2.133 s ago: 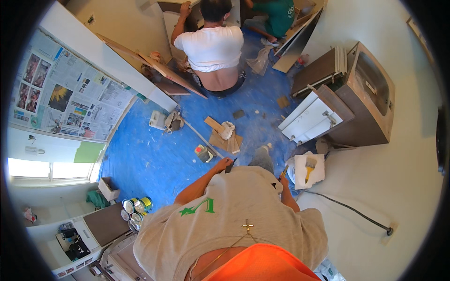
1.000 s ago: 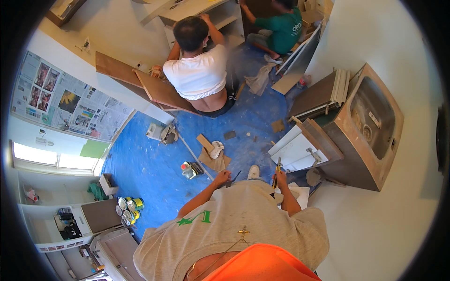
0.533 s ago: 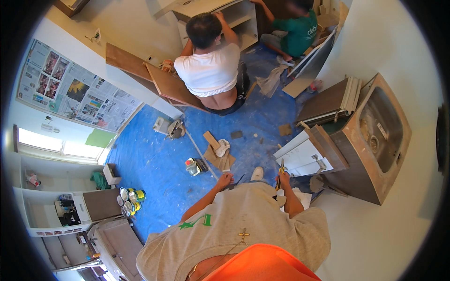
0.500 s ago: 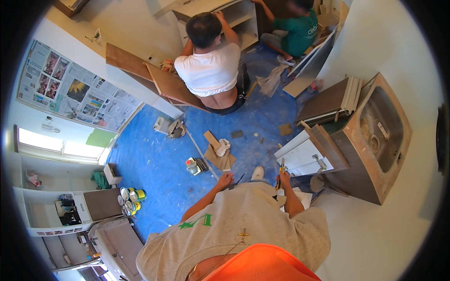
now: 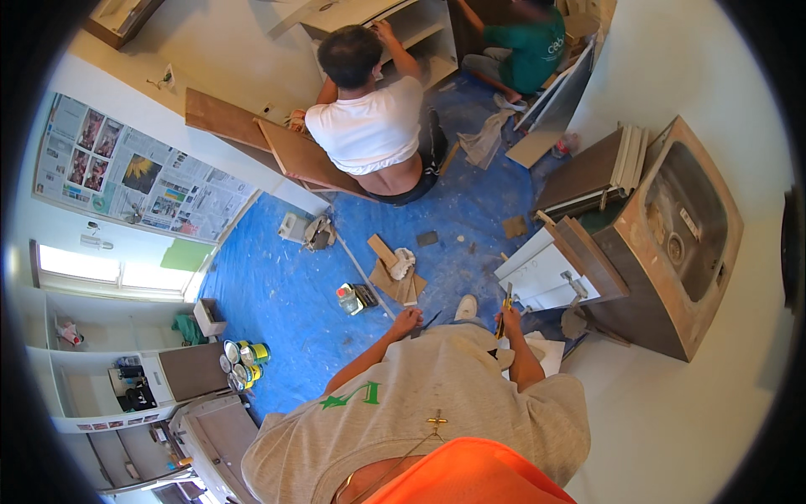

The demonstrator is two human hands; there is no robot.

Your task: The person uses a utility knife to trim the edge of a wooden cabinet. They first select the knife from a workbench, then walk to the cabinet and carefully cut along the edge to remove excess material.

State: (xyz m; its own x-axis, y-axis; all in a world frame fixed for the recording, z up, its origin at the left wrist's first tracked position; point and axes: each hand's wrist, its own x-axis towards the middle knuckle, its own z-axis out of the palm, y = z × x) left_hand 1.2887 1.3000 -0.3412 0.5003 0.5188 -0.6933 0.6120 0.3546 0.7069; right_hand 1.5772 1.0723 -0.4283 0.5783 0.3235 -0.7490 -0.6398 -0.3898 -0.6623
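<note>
My left hand (image 5: pixel 407 321) is closed on a thin dark tool, possibly a blade, in front of my waist. My right hand (image 5: pixel 510 321) grips a yellow-handled tool with a narrow metal tip (image 5: pixel 509 294), held upright. A white shoe (image 5: pixel 466 307) shows between my hands. Ahead on the blue sheet (image 5: pixel 294 277) lie a small tin with a red-capped bottle (image 5: pixel 353 299), wood scraps (image 5: pixel 383 252) and a pale crumpled lump (image 5: pixel 403 262). A white panel (image 5: pixel 537 270) leans beside my right hand.
A metal sink cabinet (image 5: pixel 684 218) with boards stands right. A white-shirted person (image 5: pixel 365 126) and a green-shirted person (image 5: pixel 525 50) work at an open cabinet (image 5: pixel 420 55). Boards (image 5: pixel 285 151) lean left, near a newspaper-covered panel (image 5: pixel 134 168). Paint cans (image 5: pixel 243 361) stand lower left.
Since the earliest frame my right hand's tool has risen upright. The white-shirted person's arm has moved up into the cabinet. The whole view has shifted with my head.
</note>
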